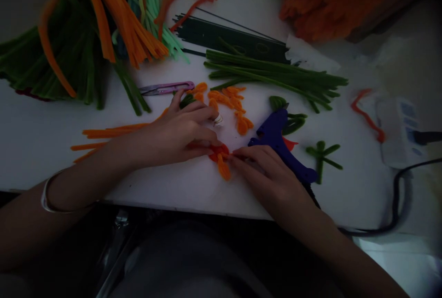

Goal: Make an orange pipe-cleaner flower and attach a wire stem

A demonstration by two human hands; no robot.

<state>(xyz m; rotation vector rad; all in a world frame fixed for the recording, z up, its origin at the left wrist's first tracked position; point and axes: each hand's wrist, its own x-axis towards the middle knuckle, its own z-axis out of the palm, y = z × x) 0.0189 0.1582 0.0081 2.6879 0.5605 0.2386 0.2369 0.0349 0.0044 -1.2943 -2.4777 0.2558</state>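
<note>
My left hand (179, 134) and my right hand (267, 173) meet over a small orange and red pipe-cleaner piece (221, 157) on the white table (193, 187). Fingertips of both hands pinch it from either side. A looped orange petal hangs from it toward me. A blue glue gun (276, 139) lies just behind my right hand, touching its back. Several small orange loops (229, 102) lie beyond my left fingers. A bracelet sits on my left wrist.
Purple snips (165, 88) lie behind my left hand. Straight orange pipe cleaners (110, 132) lie left. Green stems (276, 74), small green leaf shapes (322, 155), big green and orange bundles (86, 31), a power strip (400, 130) and a black cable (397, 196) surround them.
</note>
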